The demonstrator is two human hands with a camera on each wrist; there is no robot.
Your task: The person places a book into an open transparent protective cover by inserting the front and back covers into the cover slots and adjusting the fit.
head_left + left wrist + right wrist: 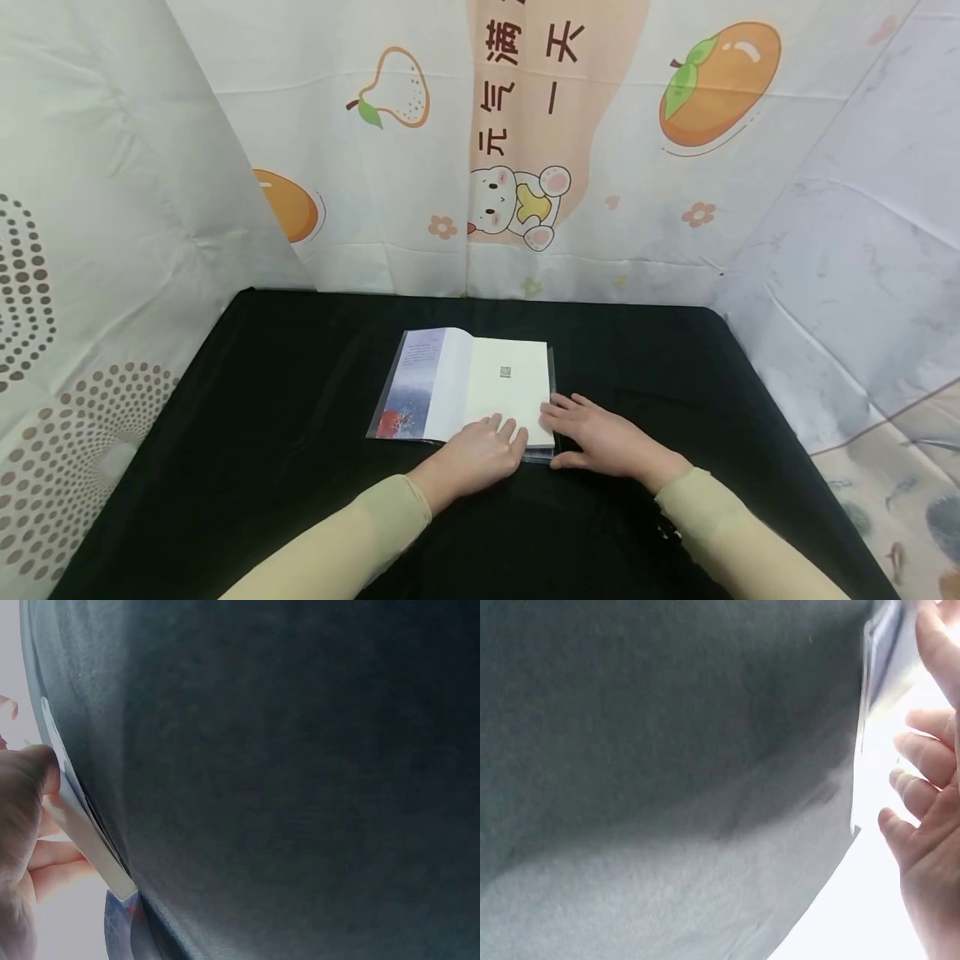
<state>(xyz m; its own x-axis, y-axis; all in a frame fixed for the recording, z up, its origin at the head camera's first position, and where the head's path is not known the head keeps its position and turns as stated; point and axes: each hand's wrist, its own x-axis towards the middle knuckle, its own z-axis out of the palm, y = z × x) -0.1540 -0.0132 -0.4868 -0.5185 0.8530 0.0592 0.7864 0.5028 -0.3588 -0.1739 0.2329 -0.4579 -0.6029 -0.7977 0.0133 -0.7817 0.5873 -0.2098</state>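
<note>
We're apparently leafing through a book (510, 396), left grip (476, 460) pinching its edge, right grip (606, 438) wide; turning likely needs gentle lifting.

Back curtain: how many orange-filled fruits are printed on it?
2. One orange fruit is at the upper right of the back curtain; a second orange fruit is lower left, cut off at the left curtain's edge. Others may be hidden.
</note>
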